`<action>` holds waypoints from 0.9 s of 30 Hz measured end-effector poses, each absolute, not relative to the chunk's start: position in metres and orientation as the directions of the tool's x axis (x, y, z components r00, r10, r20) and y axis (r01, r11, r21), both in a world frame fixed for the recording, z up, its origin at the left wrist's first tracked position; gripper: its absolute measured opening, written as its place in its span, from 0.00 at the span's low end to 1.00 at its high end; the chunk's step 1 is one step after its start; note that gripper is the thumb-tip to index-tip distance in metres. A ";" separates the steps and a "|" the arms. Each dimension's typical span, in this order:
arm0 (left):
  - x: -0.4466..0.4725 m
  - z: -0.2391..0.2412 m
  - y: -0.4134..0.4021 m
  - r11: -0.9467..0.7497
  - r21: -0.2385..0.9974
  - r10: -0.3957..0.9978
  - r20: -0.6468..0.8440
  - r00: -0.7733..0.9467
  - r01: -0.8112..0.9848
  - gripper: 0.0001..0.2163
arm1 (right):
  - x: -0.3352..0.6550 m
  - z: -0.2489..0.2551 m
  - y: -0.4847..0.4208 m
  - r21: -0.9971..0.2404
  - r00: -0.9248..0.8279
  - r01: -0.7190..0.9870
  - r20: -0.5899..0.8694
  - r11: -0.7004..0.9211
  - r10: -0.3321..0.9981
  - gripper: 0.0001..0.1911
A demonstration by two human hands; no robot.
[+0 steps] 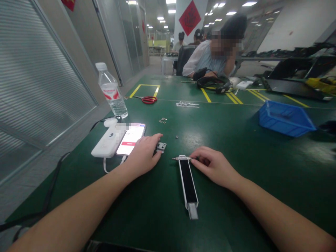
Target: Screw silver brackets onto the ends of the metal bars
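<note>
My left hand (144, 152) is beside the phone, with thumb and fingers around a small grey metal plate with holes (162, 147); part of the plate is behind the fingers. Thumb and forefinger of my right hand (211, 162) pinch the right end of a thin metal pin (176, 159). The pin lies across the top end of a long white-framed piece with a black inset (188, 182). A flat grey metal tab (193, 211) sticks out of its near end. A small nut (176, 137) lies between and beyond my hands.
Several small washers or nuts (163, 120) and a white strip-like bundle (187, 104) lie farther back. Red-handled scissors (149, 100), a water bottle (112, 92), a white power bank (105, 143) and a lit phone (130, 140) are left. A blue bin (286, 119) stands right. A person (207, 57) sits opposite.
</note>
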State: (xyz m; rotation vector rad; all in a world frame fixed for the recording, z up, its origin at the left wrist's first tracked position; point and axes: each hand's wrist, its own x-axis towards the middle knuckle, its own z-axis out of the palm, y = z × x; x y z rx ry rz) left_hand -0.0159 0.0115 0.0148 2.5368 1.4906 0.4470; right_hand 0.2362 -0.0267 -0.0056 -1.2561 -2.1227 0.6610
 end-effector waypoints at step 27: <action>-0.011 0.025 -0.015 -0.448 0.567 0.858 0.055 0.511 0.691 0.26 | 0.236 -0.005 -0.027 -0.647 -0.397 0.623 0.223 0.440 0.890 0.07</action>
